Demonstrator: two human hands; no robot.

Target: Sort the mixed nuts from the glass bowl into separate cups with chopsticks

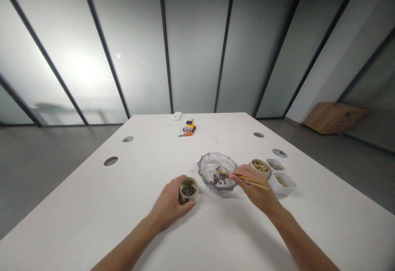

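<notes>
My left hand is wrapped round a small ceramic cup that stands on the white table, with dark beans or seeds inside. In my right hand is a pair of wooden chopsticks. Their tips reach into a scalloped clear glass bowl, where several dark, striped seeds lie. Whether a seed is between the tips is too small to tell. The glass bowl sits just right of and beyond the cup.
Beside my right hand stand a round cup of pale nuts and two white bowls with small contents. Farther back are a yellow toy car, an orange carrot-shaped item and a white box. Cable holes pierce the table.
</notes>
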